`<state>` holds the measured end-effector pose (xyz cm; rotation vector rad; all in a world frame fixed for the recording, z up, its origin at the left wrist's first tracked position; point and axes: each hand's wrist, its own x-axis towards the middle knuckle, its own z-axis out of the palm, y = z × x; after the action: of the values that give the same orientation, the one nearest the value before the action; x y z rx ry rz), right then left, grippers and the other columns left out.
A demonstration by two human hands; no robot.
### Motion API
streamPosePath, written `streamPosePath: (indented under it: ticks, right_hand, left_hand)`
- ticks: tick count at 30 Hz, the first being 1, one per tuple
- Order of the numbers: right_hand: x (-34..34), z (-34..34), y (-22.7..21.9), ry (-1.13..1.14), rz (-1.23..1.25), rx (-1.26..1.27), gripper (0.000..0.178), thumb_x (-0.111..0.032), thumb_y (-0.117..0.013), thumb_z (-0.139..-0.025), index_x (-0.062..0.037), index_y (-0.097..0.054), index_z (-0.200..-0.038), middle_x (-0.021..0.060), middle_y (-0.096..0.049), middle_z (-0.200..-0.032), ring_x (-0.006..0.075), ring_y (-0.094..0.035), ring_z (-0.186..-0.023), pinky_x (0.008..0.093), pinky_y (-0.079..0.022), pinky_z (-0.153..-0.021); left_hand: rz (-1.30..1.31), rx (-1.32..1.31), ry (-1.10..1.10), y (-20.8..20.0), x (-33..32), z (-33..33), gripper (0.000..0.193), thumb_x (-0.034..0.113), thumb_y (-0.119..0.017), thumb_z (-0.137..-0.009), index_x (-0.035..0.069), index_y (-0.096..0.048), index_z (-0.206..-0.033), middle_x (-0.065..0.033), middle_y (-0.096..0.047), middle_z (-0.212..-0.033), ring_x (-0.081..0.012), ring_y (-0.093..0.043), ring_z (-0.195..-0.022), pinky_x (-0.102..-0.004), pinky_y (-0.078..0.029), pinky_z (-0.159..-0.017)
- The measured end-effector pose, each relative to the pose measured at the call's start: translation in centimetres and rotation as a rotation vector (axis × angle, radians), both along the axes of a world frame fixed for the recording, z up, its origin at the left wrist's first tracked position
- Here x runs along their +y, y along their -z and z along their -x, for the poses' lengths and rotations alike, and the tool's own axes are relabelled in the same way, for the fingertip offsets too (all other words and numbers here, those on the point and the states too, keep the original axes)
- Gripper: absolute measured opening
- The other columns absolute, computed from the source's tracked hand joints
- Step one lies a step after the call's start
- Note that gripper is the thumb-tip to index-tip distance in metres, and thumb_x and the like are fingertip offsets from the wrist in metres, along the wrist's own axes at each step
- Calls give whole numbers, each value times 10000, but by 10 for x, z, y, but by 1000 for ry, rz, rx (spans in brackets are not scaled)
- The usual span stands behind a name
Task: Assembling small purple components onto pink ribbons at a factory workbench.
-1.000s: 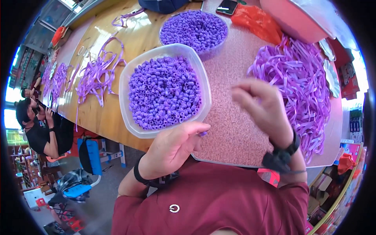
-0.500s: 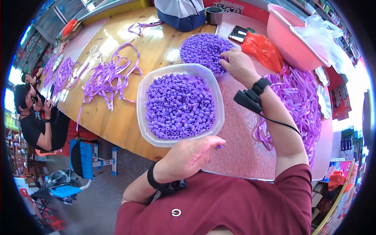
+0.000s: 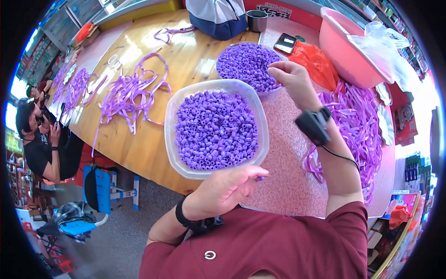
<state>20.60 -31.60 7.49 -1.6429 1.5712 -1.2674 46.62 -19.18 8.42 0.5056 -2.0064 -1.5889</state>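
Note:
Purple beads (image 3: 216,130) fill a square translucent plastic tub (image 3: 170,139) in front of me. Just below its near rim, my left hand (image 3: 225,190) is closed in a pinch, and a small purple bead (image 3: 261,178) shows at the thumb and fingertips. My right hand (image 3: 293,79) is at the right rim of a round clear bowl (image 3: 218,69), which holds more purple beads (image 3: 246,65). Its thumb and fingers are pressed together; whatever is between them is too small to make out.
Purple ribbons (image 3: 355,125) are heaped at the right, others (image 3: 132,95) at the left. Beyond are an orange plastic bag (image 3: 313,63), a phone (image 3: 285,43), a pink basin (image 3: 346,53), a metal cup (image 3: 257,21) and a bag (image 3: 217,21). A person (image 3: 42,144) sits at far left.
My right hand has lifted and drawn slightly right, off the beads in the round bowl, its wrist turning. My left hand keeps its pinch by the tub.

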Motion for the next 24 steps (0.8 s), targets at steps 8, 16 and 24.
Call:
streamPosePath:
  ticks: [8, 16, 24]
  right_hand:
    - [133, -39, -35, -334, -294, -1180, 175, -169, -459, -912, -33, -514, -1009, 36, -498, -769, 97, -413, -562, 233, -337, -536]
    - [173, -38, -21, -396, -221, -1241, 224, -162, -488, -908, 1, -543, -1051, 126, -627, -821, 143, -600, -608, 238, -503, -554]
    - [184, -54, -15, -381, -189, -1309, 166, -178, -511, -900, -22, -539, -950, 60, -564, -665, 93, -473, -502, 200, -382, -474]
  left_hand:
    - [-4, 20, -203, -27, 2, 2, 208, 74, -442, -917, 5, -501, -1105, -24, -539, -746, -45, -478, -599, -167, -357, -527]
    - [107, 31, -221, -26, 5, 25, 261, -52, -474, -856, 8, -524, -1106, -72, -583, -920, -88, -545, -585, -213, -444, -527]
    - [323, 81, -202, -26, 15, 34, 322, -100, -479, -799, -30, -495, -1113, -111, -589, -888, -155, -588, -644, -243, -463, -571]
